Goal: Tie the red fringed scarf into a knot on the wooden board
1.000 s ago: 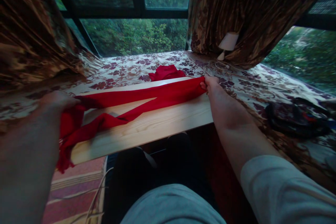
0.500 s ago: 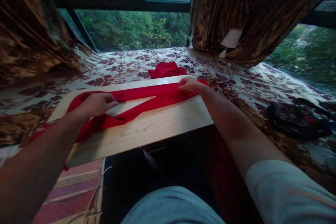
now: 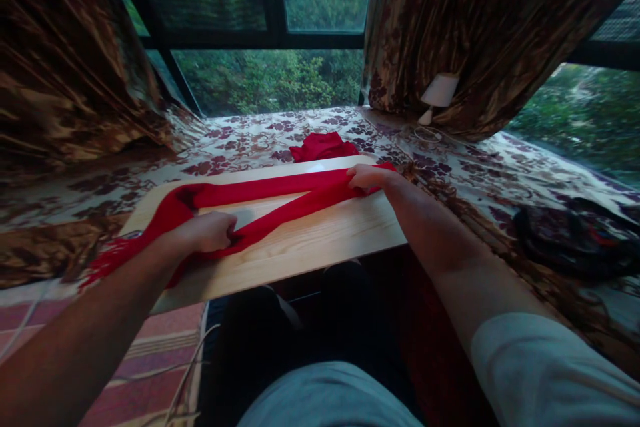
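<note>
A long red scarf [image 3: 280,195] lies folded in a narrow V across a pale wooden board [image 3: 310,247] over my lap. My left hand [image 3: 207,232] grips the scarf's near strip at the board's left part; the fringed end [image 3: 107,263] hangs off the left edge. At the folded right end, my right hand [image 3: 367,177] pinches the scarf near the board's far right corner.
Another crumpled red cloth [image 3: 323,145] sits just beyond the board on the floral bedspread [image 3: 250,140]. A small white lamp [image 3: 436,95] stands by the brown curtains at the back right. A dark bag [image 3: 575,240] lies at the right. Windows are behind.
My left hand moved from the board's left edge in onto the near strip of the scarf and closed on it. My right hand shifted slightly left along the folded end.
</note>
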Demonstrator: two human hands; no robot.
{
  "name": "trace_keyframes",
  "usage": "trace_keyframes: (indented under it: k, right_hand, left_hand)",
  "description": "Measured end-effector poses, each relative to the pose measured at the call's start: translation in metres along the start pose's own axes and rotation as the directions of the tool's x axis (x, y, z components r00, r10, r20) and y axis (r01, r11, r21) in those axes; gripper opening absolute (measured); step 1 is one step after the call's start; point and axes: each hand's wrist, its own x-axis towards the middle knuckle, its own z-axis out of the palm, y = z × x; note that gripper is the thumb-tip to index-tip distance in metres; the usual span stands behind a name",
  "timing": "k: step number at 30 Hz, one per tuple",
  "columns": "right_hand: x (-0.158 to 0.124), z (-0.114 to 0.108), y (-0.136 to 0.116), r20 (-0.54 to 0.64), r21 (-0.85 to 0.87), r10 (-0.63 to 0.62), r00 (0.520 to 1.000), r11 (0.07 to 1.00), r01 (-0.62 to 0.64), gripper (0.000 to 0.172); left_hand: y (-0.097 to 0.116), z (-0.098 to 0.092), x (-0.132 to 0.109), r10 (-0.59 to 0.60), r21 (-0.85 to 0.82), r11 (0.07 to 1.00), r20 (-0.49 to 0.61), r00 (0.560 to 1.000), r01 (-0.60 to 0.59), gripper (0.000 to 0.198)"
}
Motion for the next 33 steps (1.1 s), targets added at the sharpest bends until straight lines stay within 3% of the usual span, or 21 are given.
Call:
trace_keyframes:
  k: [4,7,11,15,17,19,23,25,27,29,30,33]
  right_hand:
    - [-0.004,-0.007,0.005,-0.042,0.079,0.006,0.999,0.997,-0.003,0.014]
    - [-0.004,-0.009,0.007,-0.057,0.121,0.037,0.998,0.992,-0.030,0.017]
    - [0.001,-0.005,0.011,-0.081,0.192,0.040,0.996,0.981,-0.023,0.019]
    - [0.006,0.001,0.013,-0.096,0.219,0.016,0.995,0.976,0.006,0.018]
    - [0.008,0.002,0.011,-0.108,0.225,0.014,0.994,0.974,0.011,0.018]
    - [0.008,0.003,0.010,-0.130,0.223,0.016,0.991,0.975,0.013,0.018]
    - [0.008,0.007,0.011,-0.190,0.181,0.027,0.981,0.984,0.008,0.014]
    - [0.009,0.010,0.013,-0.192,0.180,0.024,0.981,0.984,0.011,0.010]
    - [0.010,0.013,0.016,-0.179,0.199,0.020,0.984,0.980,0.016,0.008]
    - [0.011,0.015,0.019,-0.179,0.207,0.022,0.984,0.978,0.016,0.008]
    - [0.011,0.016,0.020,-0.189,0.203,0.026,0.982,0.979,0.013,0.008]
    - [0.014,0.016,0.021,-0.247,0.191,0.042,0.968,0.982,0.006,0.010]
  left_hand:
    - [0.004,0.002,-0.019,-0.122,0.028,0.992,-0.066,0.990,0.124,0.028]
    - [0.007,-0.001,-0.035,-0.172,0.053,0.981,-0.218,0.961,0.188,0.023]
    - [0.003,-0.011,-0.055,-0.255,-0.055,0.966,-0.399,0.881,0.254,0.019]
    - [-0.007,-0.025,-0.072,-0.454,-0.183,0.890,-0.432,0.779,0.417,0.027]
    - [-0.012,-0.028,-0.079,-0.502,-0.212,0.864,-0.420,0.756,0.457,0.035]
    - [-0.017,-0.027,-0.082,-0.499,-0.182,0.866,-0.380,0.779,0.466,0.040]
    - [-0.029,-0.013,-0.081,-0.427,-0.065,0.904,-0.208,0.880,0.423,0.030]
    - [-0.033,-0.005,-0.080,-0.408,-0.064,0.913,-0.158,0.899,0.403,0.027]
    - [-0.033,-0.001,-0.083,-0.392,-0.089,0.920,-0.196,0.899,0.382,0.026]
    - [-0.031,-0.001,-0.088,-0.427,-0.154,0.904,-0.324,0.845,0.398,0.028]
    - [-0.030,-0.003,-0.092,-0.467,-0.206,0.884,-0.405,0.786,0.419,0.032]
    - [-0.031,-0.010,-0.106,-0.570,-0.331,0.814,-0.616,0.544,0.477,0.048]
